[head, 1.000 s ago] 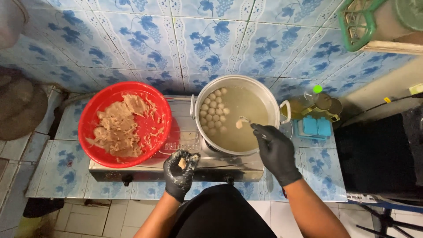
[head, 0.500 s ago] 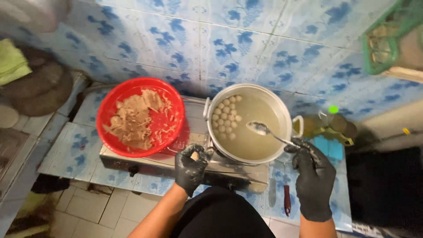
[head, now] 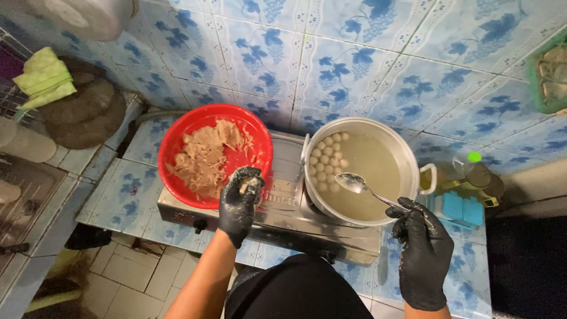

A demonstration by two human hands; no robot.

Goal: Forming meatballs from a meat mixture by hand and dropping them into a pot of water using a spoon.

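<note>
Overhead, blue-and-white floral tiles (head: 331,65) cover the wall and run on over the counter (head: 118,189), where a steel tabletop stove (head: 289,207) sits. On its left half stands a red plastic bowl (head: 177,136) holding a heap of pale brown meat paste (head: 207,159). On its right half stands a metal pot (head: 407,159) of cloudy broth, with a cluster of pale meatballs (head: 325,162) floating at the pot's left side.

Both hands wear black gloves. The left hand (head: 239,198) hovers at the near rim of the red bowl, fingers curled tight around a lump of paste that shows between thumb and forefinger. The right hand (head: 422,248) is below the pot's near right edge, pinching the handle end of a metal spoon (head: 354,183); the spoon's bowl hangs over the broth, seemingly empty, though glare makes that hard to judge.

Right of the pot stand a bottle with a green cap (head: 478,174) and a blue box (head: 458,207). At far left, a yellow-green cloth (head: 44,80) lies on dark round things beside a wire rack (head: 12,100). Pale floor tiles (head: 130,272) show below the counter.
</note>
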